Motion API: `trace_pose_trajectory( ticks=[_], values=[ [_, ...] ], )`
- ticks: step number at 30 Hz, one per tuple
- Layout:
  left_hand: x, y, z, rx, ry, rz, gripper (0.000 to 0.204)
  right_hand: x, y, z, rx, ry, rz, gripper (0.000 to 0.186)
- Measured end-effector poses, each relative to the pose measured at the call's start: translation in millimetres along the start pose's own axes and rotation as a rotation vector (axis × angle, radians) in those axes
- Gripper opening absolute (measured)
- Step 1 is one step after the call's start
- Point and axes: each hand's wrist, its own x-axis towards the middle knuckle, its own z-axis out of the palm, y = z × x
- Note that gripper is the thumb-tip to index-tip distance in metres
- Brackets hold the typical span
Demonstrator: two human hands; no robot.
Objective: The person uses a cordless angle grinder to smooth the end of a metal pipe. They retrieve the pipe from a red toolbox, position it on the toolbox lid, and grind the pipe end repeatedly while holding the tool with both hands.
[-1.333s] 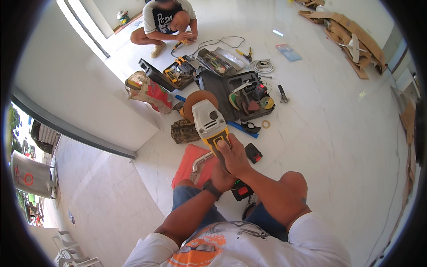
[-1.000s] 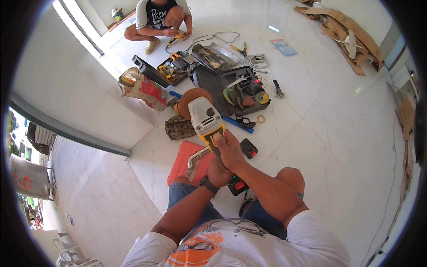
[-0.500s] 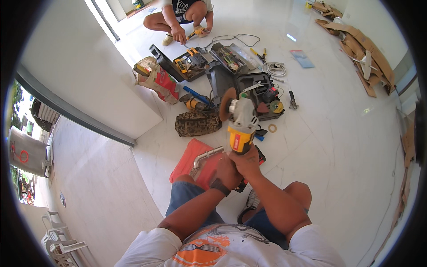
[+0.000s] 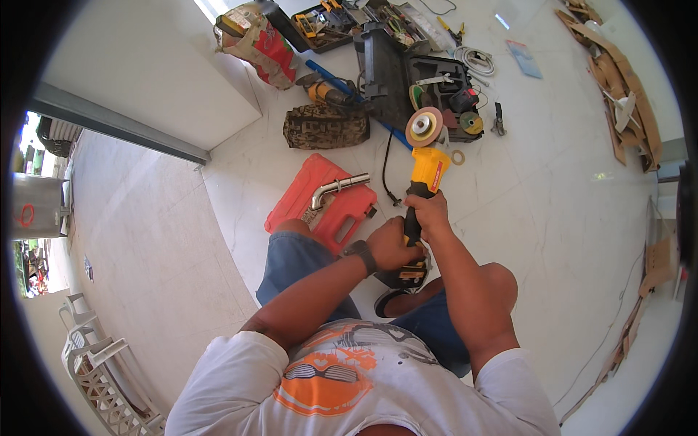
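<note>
Both my hands are wrapped round a yellow and black cordless angle grinder (image 4: 429,172). My right hand (image 4: 430,212) closes on the grip just behind the yellow housing. Nearer to me, my left hand (image 4: 392,243), with a dark band on its wrist, grips the rear of the handle above the black battery (image 4: 402,279). The grinder points away from me, its round disc (image 4: 424,126) and metal centre nut facing up. Left of it, a bent shiny metal pipe (image 4: 336,187) rests on a red plastic case (image 4: 309,182) by my left knee.
Beyond the grinder lies an open black tool case (image 4: 389,69) with discs and a wrench. A camouflage bag (image 4: 327,127), a yellow power tool (image 4: 325,93) and a paper sack (image 4: 262,47) stand at far left. Flattened cardboard (image 4: 618,94) lies far right; white chairs (image 4: 94,349) stand near left.
The grinder has turned in my hands, so its disc now faces up and its handle shows. My view has tilted down, and the person crouching at the far side has left it.
</note>
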Motion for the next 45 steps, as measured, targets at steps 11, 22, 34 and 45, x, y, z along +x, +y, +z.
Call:
trace_pose_trajectory(
  ticks=[11, 22, 34, 45],
  values=[
    [68.3, -186.8, -77.9, 0.278, 0.417, -0.541, 0.046, 2.8, 25.1, -11.0, -0.051, -0.075, 0.142, 0.065],
    [82.3, -179.9, -113.2, 0.159, 0.197, -0.629, 0.054, 17.0, 35.5, -10.3, -0.256, -0.128, 0.106, 0.068],
    [79.6, -186.6, -113.0, 0.564, 0.178, -0.294, 0.042, 47.1, 15.8, 4.2, -0.839, -0.183, -0.106, 0.063],
    [91.5, -192.3, -134.9, 0.980, 0.037, -0.201, 0.045, 71.8, -7.1, 12.6, -1.093, -0.223, -0.140, 0.061]
  ],
)
